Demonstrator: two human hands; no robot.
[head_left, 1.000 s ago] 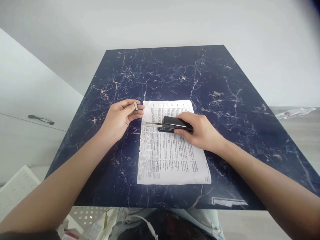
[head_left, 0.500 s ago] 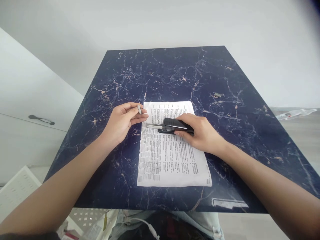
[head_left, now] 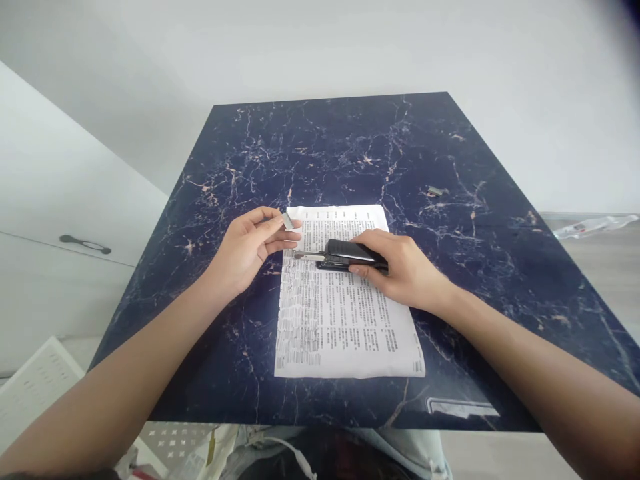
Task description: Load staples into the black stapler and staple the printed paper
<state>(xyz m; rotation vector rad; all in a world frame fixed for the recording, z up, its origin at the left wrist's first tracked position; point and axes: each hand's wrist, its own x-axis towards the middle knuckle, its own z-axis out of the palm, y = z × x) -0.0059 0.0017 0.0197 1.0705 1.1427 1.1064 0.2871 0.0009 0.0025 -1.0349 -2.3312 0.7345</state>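
My right hand [head_left: 400, 267] is wrapped round a black stapler [head_left: 350, 253], which lies over the printed sheet [head_left: 350, 327]. A metal tray [head_left: 309, 255] sticks out of the stapler's left end. Between the thumb and fingers of my left hand [head_left: 250, 243] is a small grey strip of staples [head_left: 288, 221]. That hand hovers by the sheet's upper left edge, just left of the metal tray. Dense dark print covers the sheet, heaviest along its left side.
A small grey piece [head_left: 436, 191] lies on the dark blue marbled table [head_left: 320, 153] at the right. White cabinet doors with a handle [head_left: 85, 244] stand on the left. Below the table's front edge hangs a white cable [head_left: 295, 453]. A clear plastic wrapper [head_left: 595, 225] shows beyond the right edge.
My left hand has moved slightly right, towards the stapler's tray, and the staple strip has turned in its fingers. My right hand keeps its hold on the stapler.
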